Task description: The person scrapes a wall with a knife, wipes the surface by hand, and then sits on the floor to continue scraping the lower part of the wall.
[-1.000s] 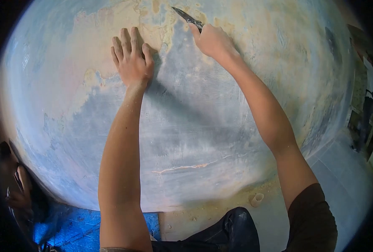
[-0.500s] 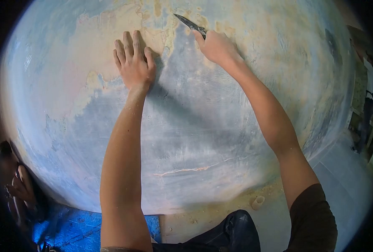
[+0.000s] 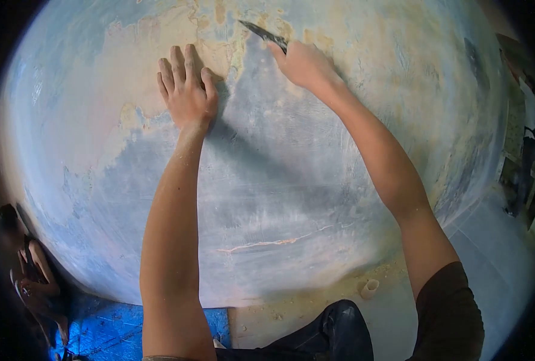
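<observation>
A large, curved painted surface [image 3: 267,180] in mottled blue, grey and cream fills most of the view. My left hand [image 3: 189,93] lies with its fingers extended on the cream area, left of centre. Up and to its right, my right hand [image 3: 306,63] is closed around a dark knife [image 3: 267,36]. The blade points up and left against the surface, near the border where peeling cream meets grey. Most of the knife's handle is hidden inside my fist. Lower on the surface runs a pale, jagged crack [image 3: 261,245].
A person [image 3: 35,271] sits at the lower left beside a blue sheet [image 3: 117,325]. On the floor by my dark-trousered knee [image 3: 348,328] stands a small pale cup [image 3: 370,290], with crumbs around it. Assorted items line the far right edge.
The knife in my right hand has shifted slightly left along the surface. My left hand appears a little further left too. The person at the lower left has changed posture.
</observation>
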{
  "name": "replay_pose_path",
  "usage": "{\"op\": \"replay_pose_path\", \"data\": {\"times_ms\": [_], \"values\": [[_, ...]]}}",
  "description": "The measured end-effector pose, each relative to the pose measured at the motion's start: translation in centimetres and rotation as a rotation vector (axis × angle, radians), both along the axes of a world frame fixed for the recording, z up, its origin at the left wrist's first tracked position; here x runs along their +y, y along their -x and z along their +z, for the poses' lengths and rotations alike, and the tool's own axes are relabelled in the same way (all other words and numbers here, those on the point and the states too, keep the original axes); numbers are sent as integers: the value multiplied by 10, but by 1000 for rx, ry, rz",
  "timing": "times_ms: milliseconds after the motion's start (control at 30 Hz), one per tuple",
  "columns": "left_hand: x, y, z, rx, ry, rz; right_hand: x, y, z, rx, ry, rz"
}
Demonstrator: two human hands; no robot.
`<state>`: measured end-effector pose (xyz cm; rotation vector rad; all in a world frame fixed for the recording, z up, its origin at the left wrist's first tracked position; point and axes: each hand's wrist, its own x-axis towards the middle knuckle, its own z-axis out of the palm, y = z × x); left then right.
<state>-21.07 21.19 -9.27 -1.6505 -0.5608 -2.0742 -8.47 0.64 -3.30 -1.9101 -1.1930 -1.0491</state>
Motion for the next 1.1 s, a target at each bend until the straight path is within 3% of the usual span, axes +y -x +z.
{"op": "replay_pose_path", "data": {"times_ms": [167,267,367,500,767,967,1100], "values": [[1,0,0,-7,-12,11,6,5,-1,18,-36,42],[-1,1,0,1,6,-7,-11,10,-11,159,104,3],[0,0,1,-5,-2,-6,-13,5,-3,106,108,-9],[2,0,1,-8,-19,-16,3,-8,6,8,-70,55],[2,-1,0,-12,-14,12,-15,3,-9,-6,117,-19],[2,-1,0,-12,-20,-8,1,4,-4,60,59,13],[2,0,1,-8,-2,10,0,-3,-3,-55,20,3]]}}
